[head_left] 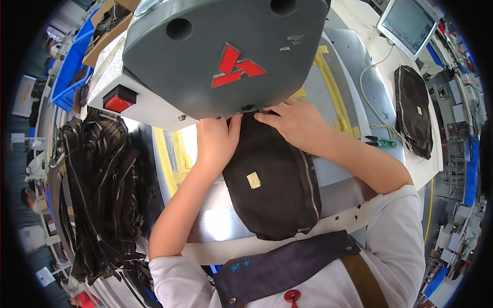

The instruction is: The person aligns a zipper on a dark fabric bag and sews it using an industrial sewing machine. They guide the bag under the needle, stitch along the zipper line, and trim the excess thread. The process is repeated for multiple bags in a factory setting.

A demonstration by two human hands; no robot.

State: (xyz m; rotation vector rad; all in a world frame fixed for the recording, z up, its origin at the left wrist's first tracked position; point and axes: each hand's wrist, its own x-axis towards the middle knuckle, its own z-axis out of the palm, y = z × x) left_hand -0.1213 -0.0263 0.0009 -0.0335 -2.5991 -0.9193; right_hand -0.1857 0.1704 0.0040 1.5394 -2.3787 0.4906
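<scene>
A dark brown fabric pouch piece (269, 169) with a metal zipper along its right side lies under the front of a large grey sewing machine head (226, 56). A small cream tag (253, 180) sits on its face. At the pouch's upper left edge lies my left hand (218, 137), thumb stretched along the cloth, its other fingertips partly hidden by the machine head. My right hand (298, 124) rests on the upper right part, thumb and fingers extended over the cloth. The pouch's far end is hidden beneath the machine.
Several similar zippered pieces (97, 190) are heaped at the left. Another dark piece (414, 110) lies at the right, near green-handled snips (381, 142) and a pale cord (363, 92). A screen (411, 25) stands far right; a blue bin (69, 77) is far left. Yellow tape (328, 77) marks the work plate.
</scene>
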